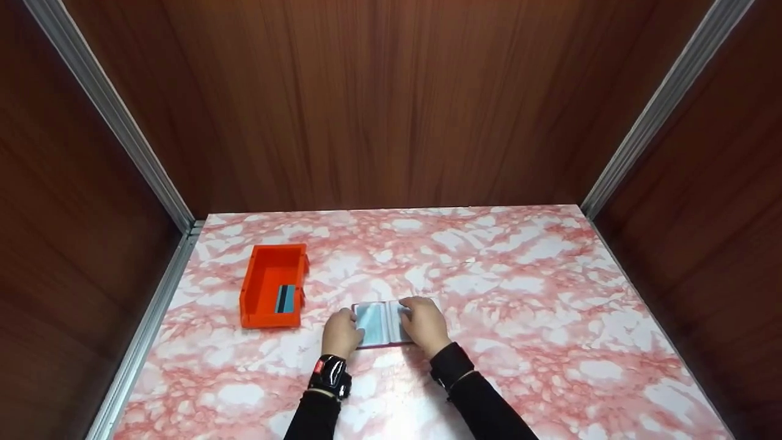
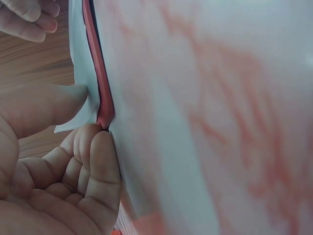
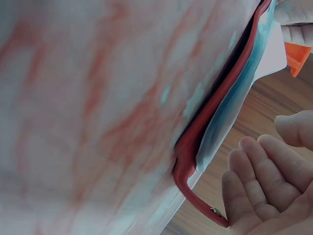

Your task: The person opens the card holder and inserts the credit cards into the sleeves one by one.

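A small red card holder (image 1: 370, 325) with clear plastic sleeves lies spread on the table between the hands. My left hand (image 1: 341, 334) pinches its left edge, the thumb on a sleeve and curled fingers against the red cover, as the left wrist view shows. Over the right half is my right hand (image 1: 426, 324). In the right wrist view its fingers (image 3: 254, 176) are fairly straight, with the thumb apart from them. A red strap (image 3: 198, 199) with a metal snap reaches to these fingers. The undersides of the cover are hidden in the head view.
Left of the hands stands an orange bin (image 1: 269, 269) holding a blue card (image 1: 286, 299) with a dark stripe. The table (image 1: 519, 293) has a red and white marbled top. Brown wood-grain panels (image 1: 379, 110) and metal posts enclose it at the back and sides.
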A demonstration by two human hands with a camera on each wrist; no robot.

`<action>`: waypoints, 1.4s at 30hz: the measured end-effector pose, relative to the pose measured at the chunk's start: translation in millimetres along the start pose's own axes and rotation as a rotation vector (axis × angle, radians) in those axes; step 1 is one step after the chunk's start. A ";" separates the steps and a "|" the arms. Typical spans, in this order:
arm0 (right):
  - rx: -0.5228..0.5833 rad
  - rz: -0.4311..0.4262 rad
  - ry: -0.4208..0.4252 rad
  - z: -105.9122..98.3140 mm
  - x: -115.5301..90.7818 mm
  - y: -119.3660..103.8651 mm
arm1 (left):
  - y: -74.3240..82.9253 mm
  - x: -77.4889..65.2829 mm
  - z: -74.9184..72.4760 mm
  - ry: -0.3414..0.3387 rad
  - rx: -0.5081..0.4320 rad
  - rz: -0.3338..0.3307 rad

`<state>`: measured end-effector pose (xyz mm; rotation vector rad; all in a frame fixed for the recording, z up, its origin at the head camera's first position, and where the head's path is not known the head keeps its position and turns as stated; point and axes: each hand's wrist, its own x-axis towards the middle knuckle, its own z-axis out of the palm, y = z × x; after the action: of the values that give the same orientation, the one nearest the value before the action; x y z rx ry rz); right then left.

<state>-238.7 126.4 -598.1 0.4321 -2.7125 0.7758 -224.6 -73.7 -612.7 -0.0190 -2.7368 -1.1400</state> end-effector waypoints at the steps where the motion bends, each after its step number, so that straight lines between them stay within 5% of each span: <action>1: -0.005 0.005 -0.003 -0.8 -0.3 1.2 | 0.2 0.1 0.0 0.000 -0.005 -0.001; 42: -0.083 -0.066 -0.047 -5.8 -6.0 18.0 | 0.4 1.0 -1.7 -0.019 -0.013 -0.010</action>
<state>-238.6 145.4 -603.8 0.5235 -2.7469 0.6413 -225.3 -74.7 -611.1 -0.0178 -2.7492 -1.1659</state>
